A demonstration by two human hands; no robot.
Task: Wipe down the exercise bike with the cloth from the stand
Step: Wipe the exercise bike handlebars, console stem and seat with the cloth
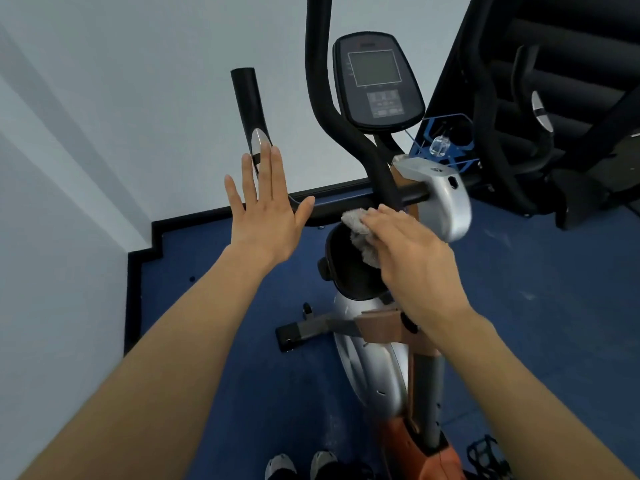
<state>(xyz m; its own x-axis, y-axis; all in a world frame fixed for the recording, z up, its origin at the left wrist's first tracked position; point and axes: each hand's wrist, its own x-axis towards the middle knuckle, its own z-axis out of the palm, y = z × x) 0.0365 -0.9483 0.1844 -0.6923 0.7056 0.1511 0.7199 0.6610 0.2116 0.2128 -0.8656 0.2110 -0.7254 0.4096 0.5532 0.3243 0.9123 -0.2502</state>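
The exercise bike (446,199) stands in front of me, silver and black with orange parts, its console (375,81) up top. My right hand (412,258) presses a grey cloth (360,233) with flat fingers against the black handlebar post just below the crossbar. The cloth bunches out to the left of my fingers. My left hand (266,209) is spread open with straight fingers, in front of the left handlebar grip (251,109), holding nothing. Whether it touches the grip is unclear.
A white wall fills the left and back. The floor is blue carpet (540,306) with a black skirting edge. Another black exercise machine (554,109) stands at the right, with a blue holder (446,140) beside it. My shoes (301,465) show at the bottom.
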